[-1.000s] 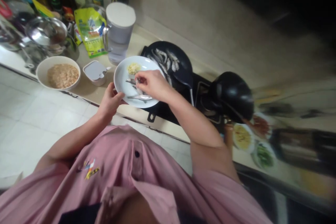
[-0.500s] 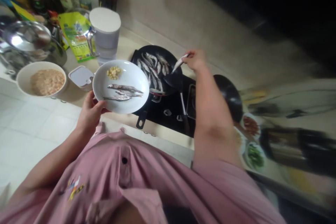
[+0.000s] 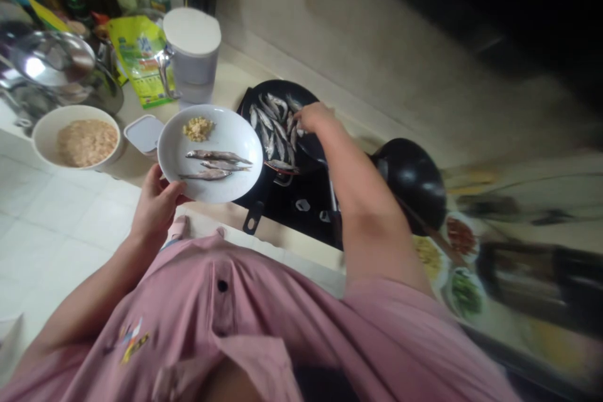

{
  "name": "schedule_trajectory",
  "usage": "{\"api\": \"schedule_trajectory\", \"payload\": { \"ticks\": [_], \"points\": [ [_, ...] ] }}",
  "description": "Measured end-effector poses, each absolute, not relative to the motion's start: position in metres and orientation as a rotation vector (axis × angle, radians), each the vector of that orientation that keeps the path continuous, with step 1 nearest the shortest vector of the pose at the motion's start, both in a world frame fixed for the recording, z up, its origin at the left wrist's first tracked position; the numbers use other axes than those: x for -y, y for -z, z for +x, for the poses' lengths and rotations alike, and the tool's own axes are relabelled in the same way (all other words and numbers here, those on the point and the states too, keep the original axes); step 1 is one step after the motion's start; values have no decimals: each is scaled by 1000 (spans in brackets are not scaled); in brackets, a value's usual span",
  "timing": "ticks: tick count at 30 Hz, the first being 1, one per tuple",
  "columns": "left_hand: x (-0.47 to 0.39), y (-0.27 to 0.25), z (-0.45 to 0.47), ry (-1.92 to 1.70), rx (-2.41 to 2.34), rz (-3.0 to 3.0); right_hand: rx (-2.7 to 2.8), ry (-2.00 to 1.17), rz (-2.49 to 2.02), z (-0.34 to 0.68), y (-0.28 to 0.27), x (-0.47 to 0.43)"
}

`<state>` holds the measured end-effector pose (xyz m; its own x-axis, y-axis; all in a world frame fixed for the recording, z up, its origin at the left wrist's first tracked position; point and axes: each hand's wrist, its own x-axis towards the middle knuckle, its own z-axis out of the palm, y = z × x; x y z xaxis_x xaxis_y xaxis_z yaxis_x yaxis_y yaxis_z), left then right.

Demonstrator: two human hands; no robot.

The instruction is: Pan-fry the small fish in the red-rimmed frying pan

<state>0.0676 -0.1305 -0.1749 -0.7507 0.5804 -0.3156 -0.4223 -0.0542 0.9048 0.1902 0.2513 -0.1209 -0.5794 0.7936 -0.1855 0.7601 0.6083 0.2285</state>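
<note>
My left hand (image 3: 157, 201) grips the near left rim of a white plate (image 3: 176, 138), with the thumb on top. Several small silvery fish (image 3: 219, 156) lie side by side on the plate, near a small heap of chopped yellowish bits (image 3: 198, 129). Over the right side of a black frying pan (image 3: 301, 91), my right hand (image 3: 316, 118) reaches down with its fingers pinched on a small fish (image 3: 300, 132), mostly hidden by them. Several more fish (image 3: 273, 122) cover the pan's bottom. A dark spatula (image 3: 313, 147) rests at the pan's right edge, partly behind my forearm.
The pan sits on a black stove (image 3: 301, 195); a dark wok (image 3: 414, 182) stands to its right. Beyond are bowls of red pieces (image 3: 461, 237) and chopped greens (image 3: 466, 294). Leftward stand a water pitcher (image 3: 193, 44), a yellow-green pouch (image 3: 141, 63), a filled white bowl (image 3: 42, 138) and a lidded pot (image 3: 51, 56).
My right hand has lowered leftward with the fish, from above the pan's right edge to among the fish in it. The plate has shifted slightly left in my left hand.
</note>
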Motion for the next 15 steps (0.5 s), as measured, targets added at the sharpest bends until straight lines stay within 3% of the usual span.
{"api": "schedule_trajectory", "payload": {
  "ticks": [4,10,15],
  "points": [
    [127,177,63,-1865,-1546,247,-2878,-207,1330,193,87,-204],
    [118,184,58,-1856,-1495,356,-3155,300,791,191,73,-81],
    [117,182,56,-1816,-1462,360,-2950,56,739,168,95,-31]
  ]
}}
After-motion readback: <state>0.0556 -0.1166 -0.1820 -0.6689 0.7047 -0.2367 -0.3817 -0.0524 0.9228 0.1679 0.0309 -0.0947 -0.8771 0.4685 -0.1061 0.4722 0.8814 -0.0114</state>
